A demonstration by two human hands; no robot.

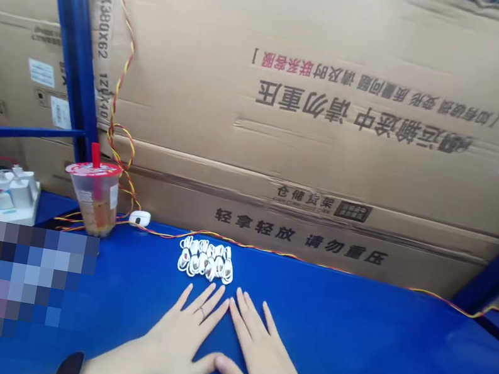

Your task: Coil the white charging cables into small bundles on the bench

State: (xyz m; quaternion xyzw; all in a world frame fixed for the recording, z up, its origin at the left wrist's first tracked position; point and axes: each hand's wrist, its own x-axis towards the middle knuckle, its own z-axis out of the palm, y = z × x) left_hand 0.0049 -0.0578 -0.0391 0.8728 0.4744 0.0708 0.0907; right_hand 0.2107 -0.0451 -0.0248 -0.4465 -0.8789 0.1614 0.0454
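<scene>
Your left hand (178,344) and right hand (264,368) lie open, flat and empty at lower centre on the worktop (370,348). Just above them: one row of roughly six coiled white cables (207,260). One drink cup (97,196) stands centre-left.

The left hand (176,353) and the right hand (260,367) are bare, with long, slim fingers and short nails. A thin, pale ring (202,311) circles the left hand's ring finger. Both forearms show uncovered. A black rounded shape (69,367) lies against the left forearm; what it is cannot be told.
</scene>
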